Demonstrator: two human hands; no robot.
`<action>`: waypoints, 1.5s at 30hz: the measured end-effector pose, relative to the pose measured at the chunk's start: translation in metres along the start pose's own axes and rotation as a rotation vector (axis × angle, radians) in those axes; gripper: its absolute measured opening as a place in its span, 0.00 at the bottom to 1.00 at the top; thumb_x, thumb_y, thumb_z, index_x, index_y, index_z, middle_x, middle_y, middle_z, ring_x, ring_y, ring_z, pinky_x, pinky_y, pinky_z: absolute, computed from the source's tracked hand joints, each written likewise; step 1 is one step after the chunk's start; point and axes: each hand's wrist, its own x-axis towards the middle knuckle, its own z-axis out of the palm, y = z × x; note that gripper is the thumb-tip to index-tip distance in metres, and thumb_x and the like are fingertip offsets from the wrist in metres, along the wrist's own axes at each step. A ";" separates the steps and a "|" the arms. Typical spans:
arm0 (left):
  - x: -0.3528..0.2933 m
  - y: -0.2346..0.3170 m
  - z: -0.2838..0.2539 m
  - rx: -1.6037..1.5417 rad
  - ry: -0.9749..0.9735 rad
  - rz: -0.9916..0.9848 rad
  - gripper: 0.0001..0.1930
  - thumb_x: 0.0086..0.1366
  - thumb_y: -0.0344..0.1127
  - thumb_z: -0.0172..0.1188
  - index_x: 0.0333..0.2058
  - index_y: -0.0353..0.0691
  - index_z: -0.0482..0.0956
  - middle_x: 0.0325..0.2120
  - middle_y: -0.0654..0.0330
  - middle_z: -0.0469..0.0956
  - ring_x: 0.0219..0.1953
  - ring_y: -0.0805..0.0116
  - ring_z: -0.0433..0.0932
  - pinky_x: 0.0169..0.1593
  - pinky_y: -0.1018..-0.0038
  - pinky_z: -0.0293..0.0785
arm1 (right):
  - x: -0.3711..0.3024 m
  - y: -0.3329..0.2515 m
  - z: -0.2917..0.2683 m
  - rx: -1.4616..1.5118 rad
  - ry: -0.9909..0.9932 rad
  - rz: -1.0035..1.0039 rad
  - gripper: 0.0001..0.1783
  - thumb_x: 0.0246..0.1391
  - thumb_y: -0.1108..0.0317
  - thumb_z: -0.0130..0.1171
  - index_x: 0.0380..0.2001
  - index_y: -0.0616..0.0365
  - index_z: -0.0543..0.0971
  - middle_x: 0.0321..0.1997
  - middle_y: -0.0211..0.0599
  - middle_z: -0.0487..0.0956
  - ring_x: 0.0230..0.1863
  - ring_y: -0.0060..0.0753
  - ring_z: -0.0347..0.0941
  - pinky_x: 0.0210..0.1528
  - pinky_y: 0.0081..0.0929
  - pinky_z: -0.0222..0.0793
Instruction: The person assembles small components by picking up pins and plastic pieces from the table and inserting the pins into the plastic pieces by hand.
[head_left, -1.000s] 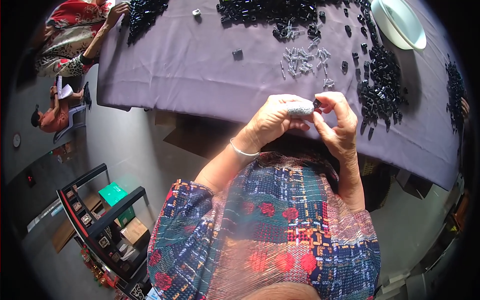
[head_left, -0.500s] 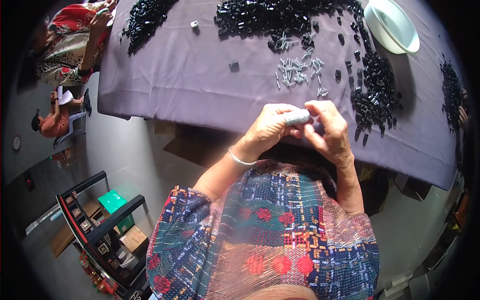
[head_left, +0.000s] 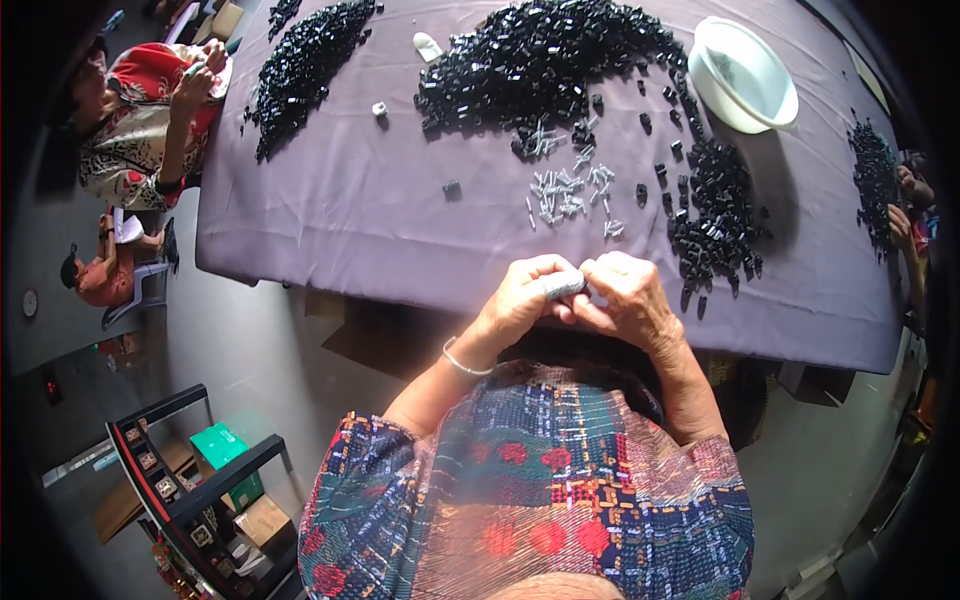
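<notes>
Both of my hands meet just past the table's near edge, fingertips together. My left hand (head_left: pixel 527 298) is closed, with a grey speckled tube-like piece (head_left: pixel 565 285) along its fingers; whether it is worn on a finger or held, I cannot tell. My right hand (head_left: pixel 630 293) is closed in a pinch against the left fingertips. Something small and dark shows between them, too small to name. Just beyond lie several small silver metal pins (head_left: pixel 558 196). A pile of small black plastic parts (head_left: pixel 720 210) lies right of the pins, and a larger black pile (head_left: pixel 545 65) farther back.
A pale plastic basin (head_left: pixel 745 75) stands at the back right of the cloth-covered table (head_left: pixel 330 220). Another black pile (head_left: pixel 310 70) lies far left, near a person (head_left: pixel 150 120) working there. Another person's hands (head_left: pixel 905 215) are at the right edge. A dark rack (head_left: pixel 190 480) stands lower left.
The view has shifted, showing more of the table's far side. My right fingers have closed in against the left fingertips; before, they were more spread.
</notes>
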 end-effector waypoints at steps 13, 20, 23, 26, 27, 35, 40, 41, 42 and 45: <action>-0.014 -0.004 0.010 0.447 0.007 0.213 0.14 0.70 0.42 0.42 0.32 0.38 0.69 0.19 0.62 0.71 0.21 0.75 0.71 0.28 0.78 0.67 | -0.019 0.009 0.031 0.056 0.220 -0.074 0.12 0.38 0.67 0.64 0.24 0.60 0.72 0.17 0.36 0.71 0.20 0.40 0.71 0.23 0.33 0.69; -0.010 0.000 0.004 0.258 -0.051 0.087 0.14 0.65 0.41 0.56 0.34 0.33 0.73 0.26 0.61 0.75 0.24 0.75 0.74 0.30 0.79 0.71 | -0.012 0.004 0.025 0.085 0.249 -0.076 0.13 0.33 0.67 0.65 0.22 0.58 0.72 0.18 0.35 0.70 0.20 0.39 0.70 0.23 0.33 0.68; -0.009 0.001 -0.002 0.178 -0.079 0.093 0.12 0.63 0.40 0.58 0.34 0.35 0.75 0.26 0.62 0.76 0.24 0.78 0.73 0.29 0.81 0.71 | -0.007 0.000 0.020 0.118 0.222 -0.056 0.13 0.33 0.68 0.65 0.25 0.59 0.74 0.21 0.37 0.72 0.24 0.41 0.71 0.26 0.33 0.69; -0.008 0.011 -0.013 0.391 0.209 0.205 0.04 0.62 0.30 0.58 0.32 0.36 0.75 0.24 0.67 0.75 0.25 0.82 0.71 0.29 0.83 0.69 | -0.003 0.011 0.013 0.113 0.299 -0.071 0.13 0.36 0.70 0.65 0.28 0.60 0.75 0.23 0.39 0.73 0.26 0.42 0.71 0.29 0.35 0.70; -0.006 0.014 -0.022 0.614 0.385 0.415 0.03 0.61 0.28 0.58 0.31 0.36 0.75 0.23 0.69 0.74 0.24 0.83 0.69 0.28 0.84 0.67 | -0.002 0.017 0.009 0.055 0.371 -0.093 0.12 0.38 0.72 0.64 0.30 0.61 0.75 0.24 0.41 0.73 0.28 0.43 0.71 0.30 0.35 0.70; 0.017 0.059 -0.083 1.510 0.813 0.993 0.07 0.52 0.30 0.65 0.27 0.39 0.76 0.25 0.59 0.73 0.31 0.63 0.70 0.37 0.69 0.68 | 0.016 0.060 -0.020 -0.514 0.396 0.320 0.09 0.45 0.66 0.61 0.30 0.55 0.75 0.32 0.34 0.73 0.37 0.38 0.69 0.38 0.36 0.62; 0.020 0.061 -0.096 1.519 0.927 0.869 0.09 0.51 0.33 0.66 0.29 0.39 0.76 0.27 0.59 0.74 0.34 0.60 0.71 0.40 0.67 0.68 | 0.016 0.054 -0.011 -0.604 0.360 0.291 0.10 0.42 0.65 0.62 0.29 0.51 0.75 0.32 0.31 0.72 0.39 0.36 0.66 0.41 0.35 0.58; 0.019 0.061 -0.098 1.514 0.921 0.873 0.09 0.51 0.33 0.66 0.29 0.39 0.76 0.27 0.59 0.74 0.34 0.60 0.71 0.40 0.67 0.68 | 0.013 0.052 -0.010 -0.581 0.339 0.279 0.10 0.41 0.67 0.63 0.29 0.51 0.74 0.32 0.31 0.72 0.39 0.36 0.67 0.41 0.35 0.58; 0.017 0.062 -0.097 1.429 0.947 0.855 0.09 0.52 0.33 0.66 0.31 0.40 0.76 0.28 0.59 0.74 0.35 0.62 0.71 0.41 0.68 0.69 | 0.010 0.051 -0.009 -0.551 0.326 0.266 0.10 0.40 0.67 0.63 0.30 0.52 0.74 0.32 0.32 0.72 0.40 0.36 0.67 0.42 0.35 0.58; 0.018 0.059 -0.107 1.284 0.966 0.826 0.12 0.54 0.32 0.64 0.38 0.40 0.76 0.31 0.60 0.76 0.36 0.65 0.73 0.43 0.70 0.70 | -0.002 0.049 -0.012 -0.506 0.314 0.257 0.12 0.40 0.69 0.63 0.31 0.53 0.75 0.33 0.32 0.73 0.40 0.37 0.68 0.43 0.35 0.60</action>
